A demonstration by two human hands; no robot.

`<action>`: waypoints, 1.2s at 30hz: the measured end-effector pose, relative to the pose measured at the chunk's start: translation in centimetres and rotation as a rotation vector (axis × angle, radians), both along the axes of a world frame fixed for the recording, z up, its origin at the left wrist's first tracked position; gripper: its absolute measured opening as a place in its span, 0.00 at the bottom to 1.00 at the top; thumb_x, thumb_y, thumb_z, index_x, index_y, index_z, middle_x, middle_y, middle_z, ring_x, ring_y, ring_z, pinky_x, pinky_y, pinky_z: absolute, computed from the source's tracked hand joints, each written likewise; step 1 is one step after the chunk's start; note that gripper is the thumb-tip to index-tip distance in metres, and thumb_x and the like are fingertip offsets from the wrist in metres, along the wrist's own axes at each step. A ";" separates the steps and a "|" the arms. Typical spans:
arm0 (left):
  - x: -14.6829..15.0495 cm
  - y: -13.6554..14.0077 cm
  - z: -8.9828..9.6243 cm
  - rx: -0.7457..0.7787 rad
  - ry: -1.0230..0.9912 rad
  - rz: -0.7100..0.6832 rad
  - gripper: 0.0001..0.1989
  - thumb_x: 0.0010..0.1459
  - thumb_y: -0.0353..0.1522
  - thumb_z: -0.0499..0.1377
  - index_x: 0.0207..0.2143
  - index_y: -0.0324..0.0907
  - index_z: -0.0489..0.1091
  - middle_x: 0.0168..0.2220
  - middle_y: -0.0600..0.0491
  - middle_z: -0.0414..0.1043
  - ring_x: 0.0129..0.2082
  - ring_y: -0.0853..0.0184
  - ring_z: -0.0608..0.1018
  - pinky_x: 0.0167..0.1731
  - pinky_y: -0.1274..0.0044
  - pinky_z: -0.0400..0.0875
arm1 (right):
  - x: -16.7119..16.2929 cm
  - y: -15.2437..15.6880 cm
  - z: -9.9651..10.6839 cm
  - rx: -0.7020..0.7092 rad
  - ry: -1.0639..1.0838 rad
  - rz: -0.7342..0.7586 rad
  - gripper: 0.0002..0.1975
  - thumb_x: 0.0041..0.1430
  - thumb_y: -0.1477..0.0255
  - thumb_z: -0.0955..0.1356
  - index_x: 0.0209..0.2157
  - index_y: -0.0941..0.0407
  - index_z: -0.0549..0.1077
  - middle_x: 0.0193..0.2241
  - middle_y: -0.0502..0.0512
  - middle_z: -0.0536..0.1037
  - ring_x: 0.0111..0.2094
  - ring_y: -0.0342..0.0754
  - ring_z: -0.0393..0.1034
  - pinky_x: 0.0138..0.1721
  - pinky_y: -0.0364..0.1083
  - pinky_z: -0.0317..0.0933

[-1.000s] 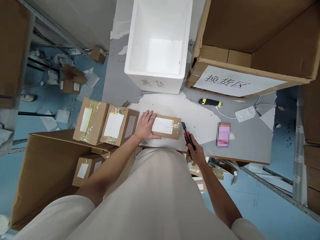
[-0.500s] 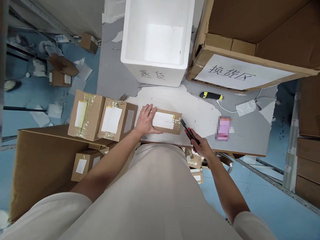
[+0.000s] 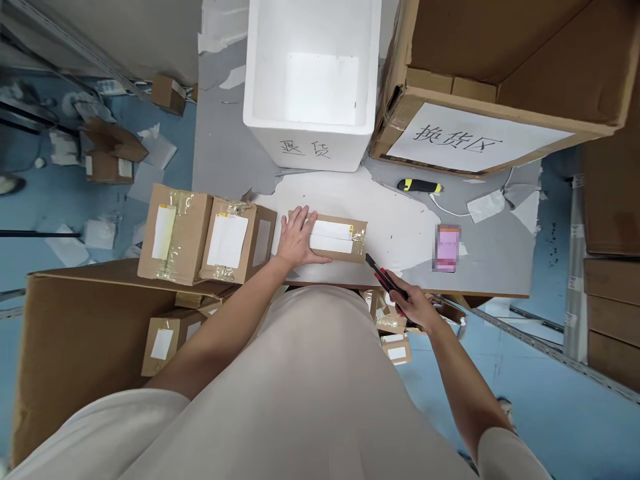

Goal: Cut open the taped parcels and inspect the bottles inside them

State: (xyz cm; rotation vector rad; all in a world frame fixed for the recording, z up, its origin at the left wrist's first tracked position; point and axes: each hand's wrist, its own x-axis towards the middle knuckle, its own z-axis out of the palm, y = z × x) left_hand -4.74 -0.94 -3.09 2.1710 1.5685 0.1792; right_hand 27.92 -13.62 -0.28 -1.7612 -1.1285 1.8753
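A small taped cardboard box (image 3: 356, 252) with a white label lies flat on the worktable. My left hand (image 3: 296, 241) rests across its left end, fingers spread over the top and thumb along the near side. Closed around a black-and-red utility knife (image 3: 379, 272) is my right hand (image 3: 411, 301). The knife's tip is close to the box's near right corner, apparently just apart from it. Clear tape covers that right end of the box.
Two labelled cartons (image 3: 227, 241) stand to the left. Behind are a white foam box (image 3: 320, 150) and a large open carton (image 3: 400, 137). A yellow-black cutter (image 3: 420, 186) and a blurred pink item (image 3: 447, 248) lie on the right of the table (image 3: 500, 267).
My right hand has drawn the knife slightly toward me, from the box's taped right end to its near corner. My left hand stays on the box. The view has shifted slightly.
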 end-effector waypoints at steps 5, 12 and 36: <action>0.1 0.2 -0.1 0.009 -0.006 -0.011 0.62 0.32 0.56 0.66 0.65 0.39 0.48 0.66 0.36 0.45 0.65 0.40 0.46 0.61 0.50 0.35 | 0.1 -2.5 -0.3 0.074 -0.043 -0.151 0.33 0.54 0.62 0.68 0.61 0.50 0.60 0.23 0.46 0.73 0.15 0.40 0.62 0.15 0.42 0.60; -2.1 -1.9 -1.0 0.130 -0.229 0.079 0.66 0.32 0.58 0.65 0.66 0.39 0.39 0.68 0.36 0.30 0.67 0.43 0.38 0.61 0.52 0.41 | -3.3 -1.4 -4.2 0.245 0.014 -0.584 0.20 0.51 0.56 0.69 0.41 0.54 0.69 0.35 0.54 0.77 0.29 0.45 0.72 0.25 0.44 0.67; -4.5 -6.6 -5.4 -0.162 -0.455 0.403 0.20 0.60 0.42 0.50 0.43 0.39 0.74 0.35 0.48 0.73 0.36 0.63 0.75 0.41 0.71 0.71 | -7.1 4.0 -8.2 0.301 0.126 -0.604 0.24 0.46 0.53 0.69 0.40 0.54 0.64 0.39 0.53 0.77 0.39 0.46 0.73 0.43 0.50 0.68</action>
